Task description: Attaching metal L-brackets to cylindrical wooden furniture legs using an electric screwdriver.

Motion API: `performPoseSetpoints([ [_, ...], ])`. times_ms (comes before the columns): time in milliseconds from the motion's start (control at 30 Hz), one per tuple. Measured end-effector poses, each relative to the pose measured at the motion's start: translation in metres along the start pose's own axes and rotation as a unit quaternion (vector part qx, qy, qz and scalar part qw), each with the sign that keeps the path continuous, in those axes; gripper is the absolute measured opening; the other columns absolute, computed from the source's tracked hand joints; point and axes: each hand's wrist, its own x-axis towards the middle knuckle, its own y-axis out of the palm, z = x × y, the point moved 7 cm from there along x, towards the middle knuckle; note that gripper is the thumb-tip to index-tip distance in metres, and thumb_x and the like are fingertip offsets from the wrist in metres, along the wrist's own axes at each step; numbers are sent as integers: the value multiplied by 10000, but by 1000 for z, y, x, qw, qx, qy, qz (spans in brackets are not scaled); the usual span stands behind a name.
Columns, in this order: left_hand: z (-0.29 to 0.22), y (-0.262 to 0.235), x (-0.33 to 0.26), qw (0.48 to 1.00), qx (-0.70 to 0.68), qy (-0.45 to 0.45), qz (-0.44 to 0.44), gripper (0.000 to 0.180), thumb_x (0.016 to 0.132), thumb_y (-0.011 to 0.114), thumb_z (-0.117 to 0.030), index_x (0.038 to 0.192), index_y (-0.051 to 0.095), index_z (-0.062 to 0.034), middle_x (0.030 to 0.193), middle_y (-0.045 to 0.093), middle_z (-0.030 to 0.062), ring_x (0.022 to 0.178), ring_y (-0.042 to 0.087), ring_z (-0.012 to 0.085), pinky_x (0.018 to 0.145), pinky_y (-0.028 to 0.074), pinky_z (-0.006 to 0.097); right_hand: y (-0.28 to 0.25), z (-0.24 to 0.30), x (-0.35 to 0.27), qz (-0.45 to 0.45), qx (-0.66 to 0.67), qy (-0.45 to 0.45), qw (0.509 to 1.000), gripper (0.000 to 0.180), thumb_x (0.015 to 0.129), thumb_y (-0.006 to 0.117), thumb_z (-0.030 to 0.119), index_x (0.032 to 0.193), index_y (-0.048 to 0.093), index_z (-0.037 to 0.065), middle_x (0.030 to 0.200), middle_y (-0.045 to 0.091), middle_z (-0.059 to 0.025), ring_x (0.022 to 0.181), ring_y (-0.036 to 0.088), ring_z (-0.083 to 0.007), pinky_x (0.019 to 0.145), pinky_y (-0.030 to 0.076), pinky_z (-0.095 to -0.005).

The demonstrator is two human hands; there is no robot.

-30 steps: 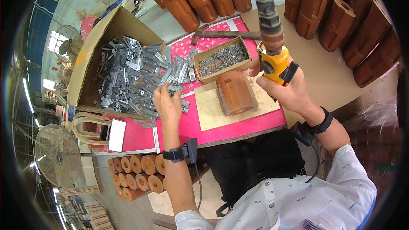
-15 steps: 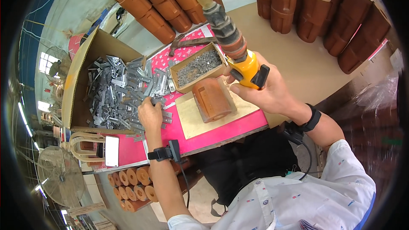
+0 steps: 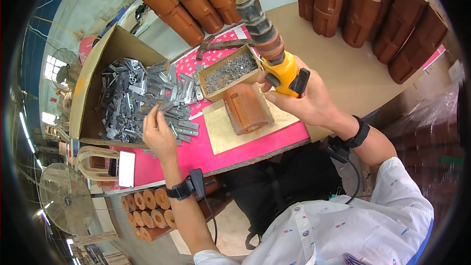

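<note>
Metal brackets [image 3: 140, 95] fill the cardboard box [image 3: 95, 76]; left hand [image 3: 158, 135] pinches one, right hand [image 3: 306, 100] clamps the yellow tool [image 3: 287, 73]

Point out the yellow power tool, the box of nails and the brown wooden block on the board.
yellow power tool [image 3: 283, 71]: head view, on its yellow body.
box of nails [image 3: 230, 72]: head view, on the nail heap inside.
brown wooden block [image 3: 245, 109]: head view, on its top face.
</note>
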Motion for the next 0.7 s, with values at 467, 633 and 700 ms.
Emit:
performPoseSetpoints([
  [467, -36, 67, -65, 933, -139, -1, 333, 365, 765, 682, -81, 1121, 622, -23, 1281, 505, 172, 1058, 586, 302, 900, 488, 377, 3, 7, -4, -8, -3, 8, 1000, 426, 822, 741, 156, 1161, 538, -3, 959, 563, -40, 838, 516, -99, 762, 451, -258],
  [633, -54, 65, -80, 892, -97, 64, 437, 530, 688, 767, -156, 1157, 569, -8, 1380, 472, 178, 1253, 435, 337, 1061, 352, 401, 1, 7, -3, -12, -13, -8, 1000, 411, 826, 730, 150, 1159, 541, 0, 964, 567, -34, 853, 516, -87, 761, 453, -255],
  [700, -52, 66, -79, 892, -93, 67, 437, 547, 663, 784, -166, 1138, 569, 1, 1356, 480, 186, 1240, 441, 351, 1051, 360, 407, 5, 11, -2, -5, -3, 6, 1000, 413, 827, 726, 146, 1165, 537, 1, 972, 566, -33, 860, 517, -86, 767, 454, -255],
])
